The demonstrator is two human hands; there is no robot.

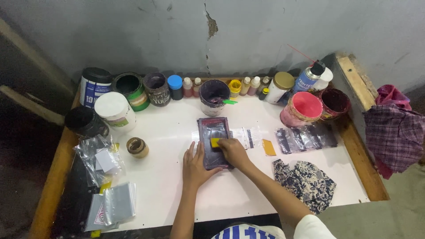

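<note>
Currently, the small dark rectangular printing screen with a purple-stained frame (214,141) lies flat near the middle of the white table (177,194). The left hand (195,166) rests palm-down with fingers spread, pressing the frame's lower left edge; it grips nothing. The right hand (233,152) holds a small yellow flat squeegee (215,142) in a closed grip, set on the mesh about midway along the screen. Clear plastic pouches (248,138) show beside and under the frame; whether one is already printed cannot be told. Judging by the squeegee's position, the pass over the mesh appears partway, with the lower part left to cover. More dark-printed pouches (305,138) lie to the right, near a patterned blue-and-white cloth (305,181). An open purple ink pot (214,95) stands just behind the screen.
</note>
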